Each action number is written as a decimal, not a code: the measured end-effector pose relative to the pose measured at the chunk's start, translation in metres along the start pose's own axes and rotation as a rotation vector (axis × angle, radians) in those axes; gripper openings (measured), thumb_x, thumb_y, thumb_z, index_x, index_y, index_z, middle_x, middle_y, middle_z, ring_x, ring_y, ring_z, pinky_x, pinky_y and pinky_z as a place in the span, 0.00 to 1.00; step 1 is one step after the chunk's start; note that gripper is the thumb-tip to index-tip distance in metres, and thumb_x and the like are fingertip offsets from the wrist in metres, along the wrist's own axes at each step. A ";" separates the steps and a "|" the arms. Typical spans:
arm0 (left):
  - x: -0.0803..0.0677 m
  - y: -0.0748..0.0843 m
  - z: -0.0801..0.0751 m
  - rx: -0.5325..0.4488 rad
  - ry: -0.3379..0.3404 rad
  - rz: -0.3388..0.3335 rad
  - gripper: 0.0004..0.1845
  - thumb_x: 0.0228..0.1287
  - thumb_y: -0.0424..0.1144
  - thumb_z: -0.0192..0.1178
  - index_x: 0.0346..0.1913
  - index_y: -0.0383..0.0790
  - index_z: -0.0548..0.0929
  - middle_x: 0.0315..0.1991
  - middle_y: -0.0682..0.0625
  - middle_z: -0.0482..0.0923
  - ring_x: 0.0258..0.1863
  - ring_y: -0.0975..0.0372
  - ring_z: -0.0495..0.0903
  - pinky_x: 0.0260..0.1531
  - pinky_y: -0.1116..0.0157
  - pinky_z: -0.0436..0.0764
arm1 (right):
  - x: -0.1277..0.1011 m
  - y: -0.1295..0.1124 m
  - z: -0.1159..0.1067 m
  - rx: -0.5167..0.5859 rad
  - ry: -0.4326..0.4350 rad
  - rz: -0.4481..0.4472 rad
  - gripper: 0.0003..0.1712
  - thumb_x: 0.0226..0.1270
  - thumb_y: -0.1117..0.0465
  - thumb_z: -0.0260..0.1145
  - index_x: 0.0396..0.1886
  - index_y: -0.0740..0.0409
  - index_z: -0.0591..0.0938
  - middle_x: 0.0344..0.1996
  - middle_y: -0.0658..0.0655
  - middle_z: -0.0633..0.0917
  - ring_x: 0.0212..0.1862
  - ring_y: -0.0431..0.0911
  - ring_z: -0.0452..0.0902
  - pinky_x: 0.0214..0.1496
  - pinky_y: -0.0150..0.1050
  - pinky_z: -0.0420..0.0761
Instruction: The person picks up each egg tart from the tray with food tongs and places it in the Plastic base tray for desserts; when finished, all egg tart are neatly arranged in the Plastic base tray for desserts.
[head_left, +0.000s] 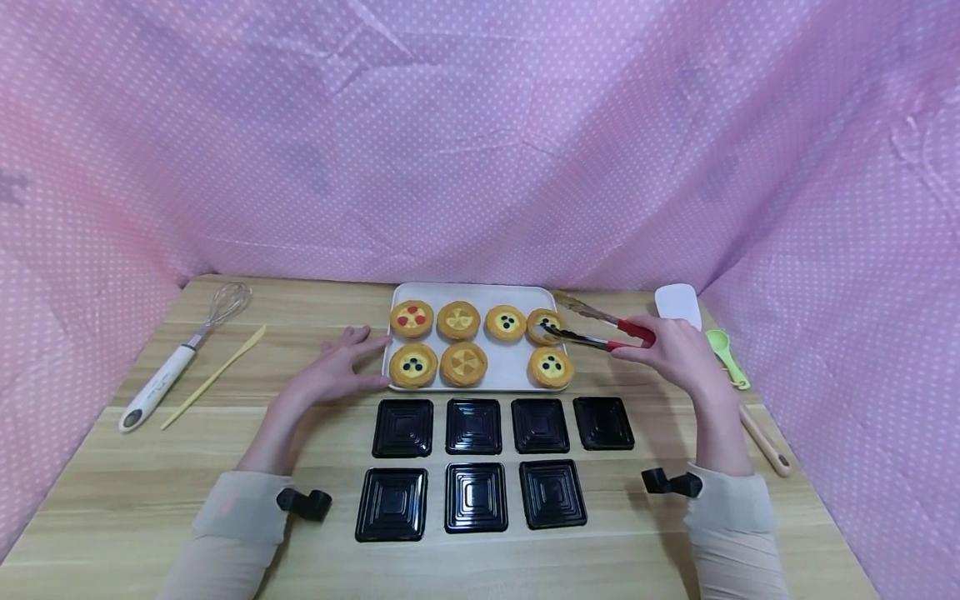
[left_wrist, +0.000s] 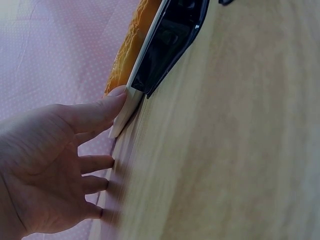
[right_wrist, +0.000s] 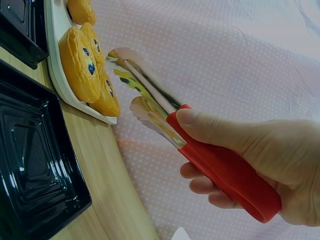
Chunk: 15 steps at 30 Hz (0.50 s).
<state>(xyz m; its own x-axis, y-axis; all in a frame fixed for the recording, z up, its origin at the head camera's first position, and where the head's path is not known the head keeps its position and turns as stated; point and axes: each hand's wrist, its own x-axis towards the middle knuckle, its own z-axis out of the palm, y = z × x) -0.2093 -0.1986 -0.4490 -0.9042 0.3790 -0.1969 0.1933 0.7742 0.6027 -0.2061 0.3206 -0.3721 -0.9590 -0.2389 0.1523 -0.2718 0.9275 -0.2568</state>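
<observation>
At the left of the head view, a whisk point(head_left: 183, 354) and a yellow spatula point(head_left: 213, 377) are lying on the wooden table point(head_left: 150, 492), well apart from the hands. The left hand point(head_left: 335, 372) is resting flat on the table with fingers spread and relaxed, holding nothing; in the left wrist view its thumb point(left_wrist: 97, 112) is touching the near corner of the white tray point(left_wrist: 131, 102). That tray point(head_left: 517, 367) is sitting at centre frame and carrying seven tarts in two rows. Below it, seven black containers point(head_left: 473, 426) are standing in two rows, four above three. Right of centre, the right hand point(head_left: 675, 352) is gripping the red handles of the tongs point(head_left: 600, 327), fingers and thumb curled round them. The tong arms are standing slightly apart, their tips reaching over the top-right tart point(head_left: 545, 325) at the tray's right edge; whether they are touching it cannot be told. At far right, a white scraper point(head_left: 677, 304) and a green spoon point(head_left: 723, 350) are lying just beyond that hand.
</observation>
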 end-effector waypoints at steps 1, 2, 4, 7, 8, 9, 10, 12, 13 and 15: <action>0.000 0.000 0.000 -0.001 0.001 0.001 0.43 0.67 0.56 0.65 0.80 0.48 0.61 0.83 0.31 0.39 0.82 0.33 0.32 0.76 0.29 0.29 | 0.000 0.000 0.000 -0.004 -0.001 -0.001 0.28 0.59 0.43 0.78 0.54 0.52 0.87 0.37 0.58 0.91 0.36 0.51 0.84 0.36 0.47 0.80; 0.000 0.000 0.000 -0.002 0.001 0.002 0.43 0.67 0.56 0.66 0.80 0.48 0.62 0.83 0.31 0.39 0.82 0.32 0.32 0.76 0.28 0.29 | 0.000 0.000 0.000 -0.007 -0.003 -0.002 0.28 0.59 0.43 0.78 0.55 0.52 0.87 0.37 0.58 0.91 0.37 0.52 0.85 0.37 0.49 0.80; 0.000 0.000 0.000 -0.002 0.002 0.004 0.43 0.67 0.56 0.66 0.80 0.47 0.62 0.83 0.31 0.39 0.82 0.32 0.32 0.76 0.28 0.29 | 0.000 0.000 0.000 -0.012 -0.007 -0.005 0.28 0.59 0.44 0.78 0.55 0.52 0.87 0.38 0.59 0.91 0.38 0.53 0.86 0.38 0.51 0.81; 0.000 0.001 -0.001 -0.003 0.001 0.005 0.43 0.66 0.55 0.66 0.80 0.47 0.62 0.83 0.31 0.40 0.82 0.32 0.32 0.76 0.28 0.29 | 0.000 0.000 0.001 -0.017 -0.011 -0.010 0.28 0.59 0.44 0.78 0.56 0.52 0.87 0.41 0.60 0.92 0.40 0.55 0.87 0.39 0.53 0.82; 0.000 0.001 -0.001 -0.004 0.001 0.005 0.43 0.66 0.55 0.66 0.80 0.47 0.62 0.83 0.30 0.39 0.82 0.32 0.32 0.76 0.28 0.29 | 0.000 0.000 0.001 -0.017 -0.014 -0.012 0.28 0.59 0.44 0.78 0.56 0.52 0.87 0.42 0.60 0.92 0.41 0.56 0.87 0.40 0.53 0.82; 0.000 0.001 -0.001 -0.005 0.000 0.004 0.43 0.66 0.55 0.66 0.80 0.47 0.62 0.83 0.30 0.39 0.82 0.32 0.32 0.76 0.28 0.29 | 0.000 0.000 0.001 -0.017 -0.017 -0.014 0.28 0.59 0.44 0.78 0.56 0.52 0.87 0.42 0.60 0.92 0.41 0.56 0.87 0.40 0.54 0.82; 0.000 0.001 -0.001 -0.006 0.000 0.004 0.43 0.66 0.55 0.66 0.80 0.47 0.62 0.83 0.30 0.39 0.82 0.32 0.32 0.76 0.28 0.29 | 0.000 0.000 0.001 -0.017 -0.020 -0.015 0.28 0.59 0.45 0.78 0.56 0.53 0.87 0.42 0.60 0.92 0.41 0.56 0.87 0.40 0.54 0.82; 0.000 0.001 -0.001 -0.007 -0.001 0.002 0.43 0.66 0.55 0.66 0.80 0.47 0.62 0.83 0.30 0.39 0.82 0.32 0.32 0.75 0.28 0.29 | 0.000 0.000 0.002 -0.016 -0.028 -0.014 0.29 0.59 0.45 0.78 0.57 0.53 0.87 0.43 0.61 0.92 0.40 0.55 0.87 0.39 0.53 0.82; 0.000 0.001 -0.001 -0.008 -0.001 0.002 0.44 0.66 0.55 0.66 0.80 0.47 0.62 0.83 0.30 0.39 0.82 0.32 0.32 0.75 0.28 0.29 | 0.000 0.000 0.002 -0.016 -0.034 -0.013 0.29 0.59 0.44 0.78 0.57 0.53 0.87 0.42 0.61 0.92 0.39 0.54 0.87 0.39 0.52 0.82; 0.000 0.001 -0.001 -0.005 -0.002 0.001 0.44 0.66 0.55 0.66 0.80 0.47 0.62 0.83 0.30 0.39 0.82 0.32 0.32 0.75 0.28 0.29 | 0.000 0.000 0.003 -0.020 -0.045 -0.009 0.30 0.60 0.43 0.77 0.58 0.54 0.87 0.43 0.62 0.92 0.38 0.53 0.86 0.37 0.50 0.81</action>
<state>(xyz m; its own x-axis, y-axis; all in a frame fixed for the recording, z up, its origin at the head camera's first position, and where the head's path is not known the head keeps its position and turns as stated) -0.2092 -0.1987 -0.4478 -0.9032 0.3810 -0.1975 0.1925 0.7709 0.6071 -0.2064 0.3194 -0.3747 -0.9592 -0.2598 0.1111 -0.2794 0.9305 -0.2367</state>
